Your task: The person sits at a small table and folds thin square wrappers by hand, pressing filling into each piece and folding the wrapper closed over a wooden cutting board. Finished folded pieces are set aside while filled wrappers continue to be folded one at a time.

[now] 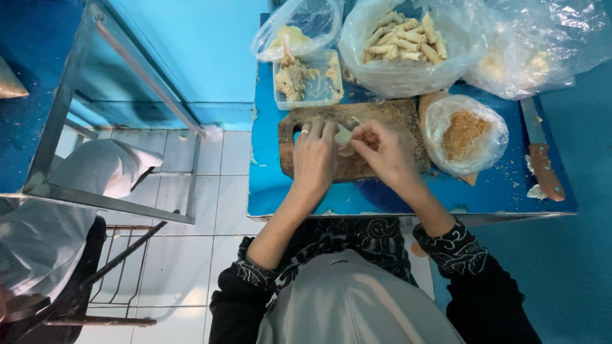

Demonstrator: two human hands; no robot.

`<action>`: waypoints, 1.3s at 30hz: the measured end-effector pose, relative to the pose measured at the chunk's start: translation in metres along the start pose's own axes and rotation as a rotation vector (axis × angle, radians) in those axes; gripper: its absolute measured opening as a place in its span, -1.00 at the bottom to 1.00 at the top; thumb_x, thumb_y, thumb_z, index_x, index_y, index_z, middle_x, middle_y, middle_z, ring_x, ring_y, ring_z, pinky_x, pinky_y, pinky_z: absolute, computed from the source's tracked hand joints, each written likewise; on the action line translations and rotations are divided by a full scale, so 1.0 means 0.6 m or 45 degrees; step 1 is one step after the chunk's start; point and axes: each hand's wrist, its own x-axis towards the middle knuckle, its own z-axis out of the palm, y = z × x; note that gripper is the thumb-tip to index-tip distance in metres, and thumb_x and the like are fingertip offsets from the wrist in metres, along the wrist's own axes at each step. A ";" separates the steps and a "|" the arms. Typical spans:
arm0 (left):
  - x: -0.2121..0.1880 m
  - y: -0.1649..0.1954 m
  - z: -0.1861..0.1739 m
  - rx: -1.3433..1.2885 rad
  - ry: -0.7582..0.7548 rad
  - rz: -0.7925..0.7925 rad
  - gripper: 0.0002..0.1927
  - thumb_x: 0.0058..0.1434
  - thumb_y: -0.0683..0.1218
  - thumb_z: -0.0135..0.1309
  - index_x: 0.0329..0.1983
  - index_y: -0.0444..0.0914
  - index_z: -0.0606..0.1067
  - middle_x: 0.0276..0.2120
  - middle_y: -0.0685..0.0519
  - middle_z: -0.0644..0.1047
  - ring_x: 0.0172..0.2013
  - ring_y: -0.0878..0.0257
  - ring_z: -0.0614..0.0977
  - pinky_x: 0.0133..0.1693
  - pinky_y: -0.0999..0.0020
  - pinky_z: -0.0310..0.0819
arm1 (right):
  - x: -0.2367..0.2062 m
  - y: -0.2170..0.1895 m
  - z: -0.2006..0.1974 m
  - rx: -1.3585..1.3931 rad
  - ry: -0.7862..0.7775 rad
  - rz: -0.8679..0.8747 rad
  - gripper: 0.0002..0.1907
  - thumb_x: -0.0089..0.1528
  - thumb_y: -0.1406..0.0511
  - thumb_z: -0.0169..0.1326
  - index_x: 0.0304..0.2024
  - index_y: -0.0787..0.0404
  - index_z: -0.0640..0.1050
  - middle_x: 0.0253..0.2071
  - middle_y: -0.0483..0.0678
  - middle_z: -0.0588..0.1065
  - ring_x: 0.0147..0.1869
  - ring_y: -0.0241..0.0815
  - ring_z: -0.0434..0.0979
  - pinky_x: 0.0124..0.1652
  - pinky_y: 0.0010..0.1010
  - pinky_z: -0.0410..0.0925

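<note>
Mid-roll: left hand (313,158) and right hand (381,155) both pinching a pale wrapper (344,136) over the wooden cutting board (382,114), mid-table. Next, by judgement: tight tuck. Far edge: plastic tub (306,79) of filling, bag of finished rolls (401,41), bag of breadcrumbs (464,132).

Worn brown wooden cutting board (382,118) as landmark: clear plastic tub (307,79) behind; crumb bag (465,134) right; wooden-handled knife (542,153) farther right.

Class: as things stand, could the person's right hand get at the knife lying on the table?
Probably yes. The knife lies uncovered on the right hand's side; only the crumb bag sits between, and the hand is busy with a wrapper.
</note>
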 end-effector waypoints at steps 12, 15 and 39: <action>-0.002 -0.048 -0.031 0.333 -0.147 0.559 -0.81 0.09 -0.12 0.12 -0.25 -0.28 0.60 0.28 -0.19 0.34 0.30 -0.13 0.31 0.31 -0.46 -0.13 | 0.004 -0.008 -0.037 -0.383 -0.244 -0.656 -0.75 0.25 0.32 0.21 -0.03 0.25 0.57 -0.18 0.03 0.59 -0.06 0.03 0.60 -0.10 -0.18 0.44; 0.005 -0.062 -0.027 0.392 -0.263 0.599 -0.80 0.11 -0.13 0.11 -0.21 -0.24 0.62 0.30 -0.14 0.33 0.35 -0.10 0.28 0.36 -0.46 -0.17 | 0.012 0.001 -0.032 -0.373 -0.226 -0.755 -0.67 0.19 0.26 0.27 -0.05 0.25 0.55 -0.18 0.05 0.58 -0.07 0.04 0.60 -0.11 -0.19 0.44; 0.026 -0.069 -0.023 0.093 -0.102 0.386 -0.77 -0.03 -0.07 0.31 -0.28 -0.19 0.64 0.16 -0.21 0.36 0.20 -0.19 0.29 0.18 -0.40 -0.03 | 0.034 0.025 -0.026 -0.545 -0.083 -0.482 -0.79 0.15 0.14 0.35 -0.22 0.06 0.74 -0.04 -0.02 0.36 0.04 0.05 0.29 0.00 -0.09 0.25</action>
